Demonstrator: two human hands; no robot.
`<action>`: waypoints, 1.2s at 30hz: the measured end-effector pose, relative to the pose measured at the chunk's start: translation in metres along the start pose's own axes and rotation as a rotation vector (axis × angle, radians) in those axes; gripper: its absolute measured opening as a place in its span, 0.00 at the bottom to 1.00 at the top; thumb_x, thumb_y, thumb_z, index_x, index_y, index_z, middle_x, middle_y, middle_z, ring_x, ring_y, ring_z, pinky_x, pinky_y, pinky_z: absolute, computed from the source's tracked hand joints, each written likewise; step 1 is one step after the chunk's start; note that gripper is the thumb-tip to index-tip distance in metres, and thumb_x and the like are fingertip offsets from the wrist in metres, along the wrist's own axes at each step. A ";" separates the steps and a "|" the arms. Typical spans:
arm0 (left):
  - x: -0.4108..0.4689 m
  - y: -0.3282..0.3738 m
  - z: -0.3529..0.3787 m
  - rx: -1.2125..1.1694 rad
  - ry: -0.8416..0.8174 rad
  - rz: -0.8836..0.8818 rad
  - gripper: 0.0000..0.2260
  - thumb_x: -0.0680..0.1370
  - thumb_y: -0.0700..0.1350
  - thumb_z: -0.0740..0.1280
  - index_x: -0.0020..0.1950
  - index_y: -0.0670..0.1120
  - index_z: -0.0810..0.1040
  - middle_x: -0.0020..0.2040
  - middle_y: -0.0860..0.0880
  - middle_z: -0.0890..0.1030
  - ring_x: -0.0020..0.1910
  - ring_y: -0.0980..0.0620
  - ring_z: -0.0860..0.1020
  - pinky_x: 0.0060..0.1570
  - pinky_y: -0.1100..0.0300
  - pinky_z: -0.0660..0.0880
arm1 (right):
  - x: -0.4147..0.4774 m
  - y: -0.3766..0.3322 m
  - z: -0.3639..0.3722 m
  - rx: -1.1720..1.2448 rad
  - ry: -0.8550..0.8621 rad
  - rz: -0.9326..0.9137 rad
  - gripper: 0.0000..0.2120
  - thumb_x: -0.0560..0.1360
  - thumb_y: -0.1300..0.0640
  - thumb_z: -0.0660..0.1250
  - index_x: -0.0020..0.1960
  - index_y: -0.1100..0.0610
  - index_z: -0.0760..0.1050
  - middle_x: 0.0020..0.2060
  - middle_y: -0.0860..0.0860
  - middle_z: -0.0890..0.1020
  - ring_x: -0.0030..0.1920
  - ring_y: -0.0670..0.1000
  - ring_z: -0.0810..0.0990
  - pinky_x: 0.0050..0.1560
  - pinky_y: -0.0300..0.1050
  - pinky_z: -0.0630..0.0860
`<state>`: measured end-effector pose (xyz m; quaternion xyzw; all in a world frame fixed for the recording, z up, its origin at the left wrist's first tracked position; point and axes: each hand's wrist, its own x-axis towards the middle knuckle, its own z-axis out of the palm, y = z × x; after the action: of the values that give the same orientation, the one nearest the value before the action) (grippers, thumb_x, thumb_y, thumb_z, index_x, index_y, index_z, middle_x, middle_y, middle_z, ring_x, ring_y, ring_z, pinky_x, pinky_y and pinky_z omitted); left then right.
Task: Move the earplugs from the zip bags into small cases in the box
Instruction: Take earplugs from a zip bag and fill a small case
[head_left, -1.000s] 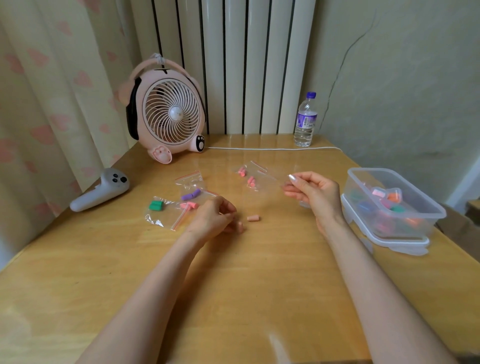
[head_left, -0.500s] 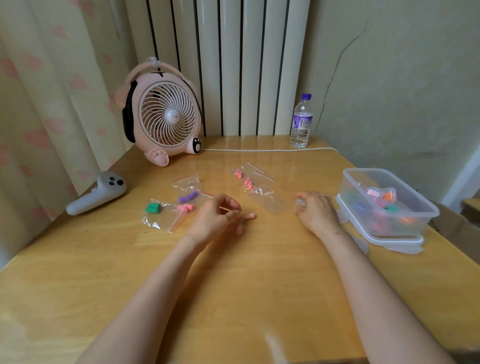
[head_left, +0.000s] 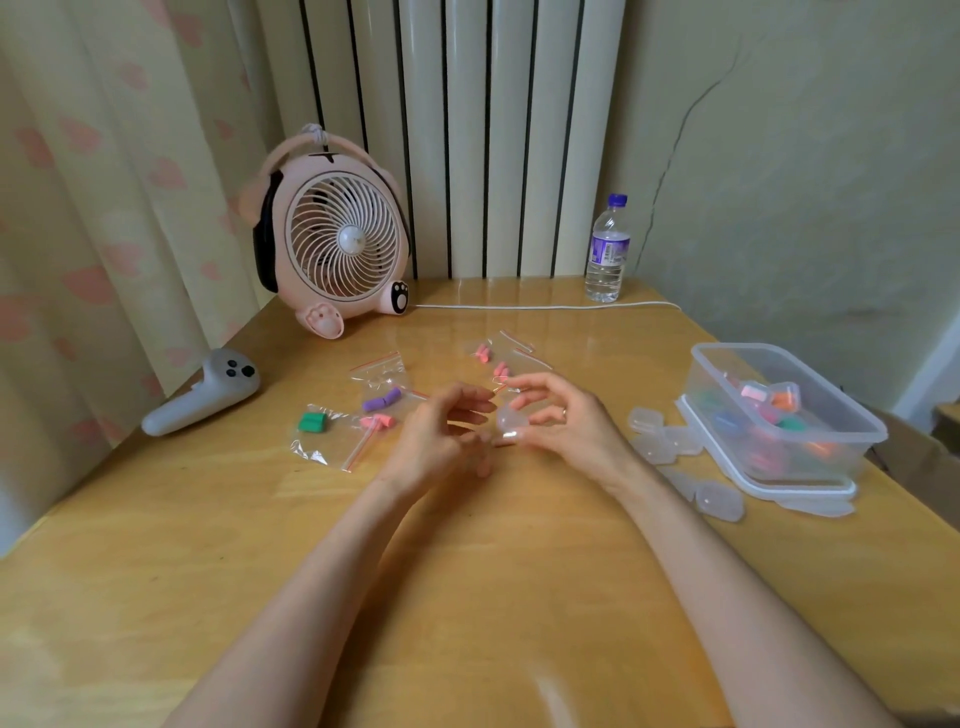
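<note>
Scene: a person sits at a glossy light-wood table (head_left: 493, 571), both bare forearms reaching in from the bottom of the frame to meet at centre.
Right hand (head_left: 566, 426): thumb and curled fingers grasp a small clear plastic case (head_left: 508, 423), held just above the tabletop.
Left hand (head_left: 441, 436): fingers bent, fingertips close against the case; whether they pinch anything cannot be told.
Zip bags, left of centre: three clear red-striped zip bags (head_left: 332, 441) lie overlapping, holding green foam earplugs (head_left: 311, 422), purple foam earplugs (head_left: 382, 401) and pink foam earplugs (head_left: 376, 422).
Zip bags, above the hands: two more clear bags hold further salmon-pink earplugs (head_left: 485, 353).
Box: a clear rectangular plastic box (head_left: 800, 460) stands at the right edge on its lid, with cases of orange, green, blue and pink earplugs inside.
Spare cases: empty translucent small cases (head_left: 660, 436) lie on the table just left of the box.
Background: a pink paw-footed desk fan (head_left: 337, 244) stands upper left, a purple-capped water bottle (head_left: 608, 249) upper right, with a white cable (head_left: 545, 306) running between them.
Far left: a white handheld controller (head_left: 202, 400) lies beside a heart-print curtain (head_left: 104, 208).
</note>
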<state>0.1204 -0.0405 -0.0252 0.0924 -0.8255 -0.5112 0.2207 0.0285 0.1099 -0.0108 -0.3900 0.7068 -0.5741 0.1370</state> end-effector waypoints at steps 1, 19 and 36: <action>0.000 0.001 0.000 -0.007 -0.033 0.015 0.17 0.71 0.31 0.70 0.58 0.40 0.75 0.53 0.41 0.80 0.51 0.46 0.80 0.47 0.57 0.79 | 0.001 0.001 0.003 -0.003 0.007 -0.006 0.24 0.63 0.70 0.75 0.54 0.53 0.75 0.45 0.50 0.78 0.40 0.47 0.76 0.44 0.36 0.75; 0.002 0.000 -0.003 0.225 0.235 0.296 0.20 0.68 0.44 0.76 0.58 0.44 0.78 0.48 0.48 0.72 0.42 0.61 0.75 0.46 0.74 0.72 | 0.006 0.003 0.013 0.123 0.121 -0.077 0.10 0.73 0.70 0.66 0.47 0.57 0.79 0.45 0.56 0.81 0.38 0.46 0.81 0.39 0.37 0.78; 0.008 -0.016 -0.016 0.333 0.250 -0.017 0.14 0.70 0.45 0.74 0.52 0.45 0.76 0.44 0.50 0.78 0.40 0.53 0.75 0.33 0.71 0.67 | 0.004 0.015 0.019 -0.220 0.037 -0.026 0.08 0.74 0.65 0.66 0.45 0.54 0.82 0.39 0.46 0.74 0.30 0.47 0.75 0.29 0.36 0.72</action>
<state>0.1198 -0.0639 -0.0307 0.1974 -0.8638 -0.3542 0.2990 0.0325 0.0938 -0.0292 -0.4013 0.7628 -0.5017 0.0729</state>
